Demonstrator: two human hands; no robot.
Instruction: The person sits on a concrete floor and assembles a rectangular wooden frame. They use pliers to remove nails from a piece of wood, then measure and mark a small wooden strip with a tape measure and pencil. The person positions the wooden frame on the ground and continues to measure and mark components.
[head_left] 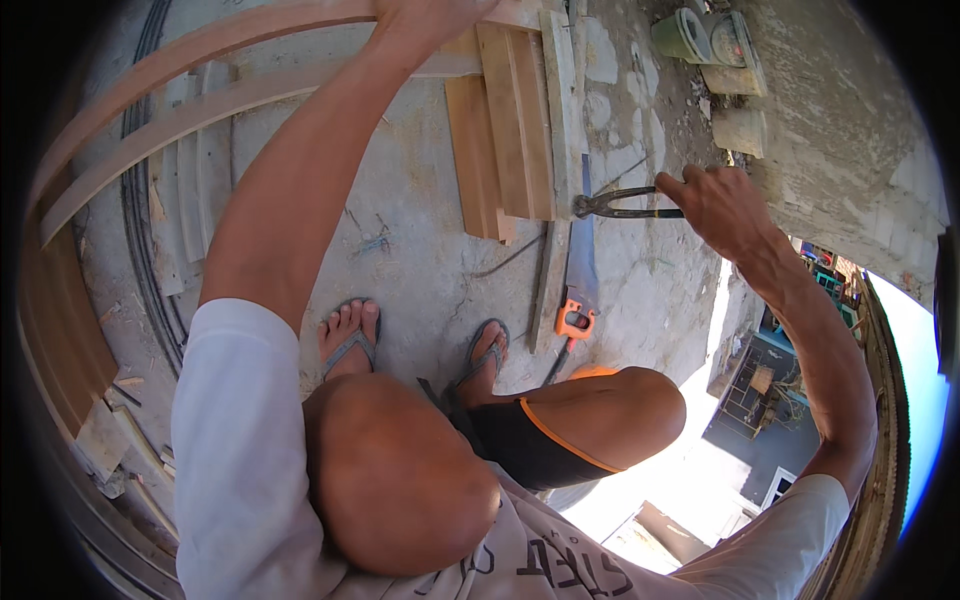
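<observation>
Outdoors, a rough concrete floor fills the centre of the frame, with wooden boards at upper centre and a handsaw beside them. At right, the right hand is clenched around pincers, whose head touches the boards' edge. At top, the left hand presses a curved wooden strip; its fingers are cut off.

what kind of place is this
Likely an outdoor carpentry or building site: wooden planks and a handsaw lie on rough concrete ground, and the right hand holds pincers.
</observation>
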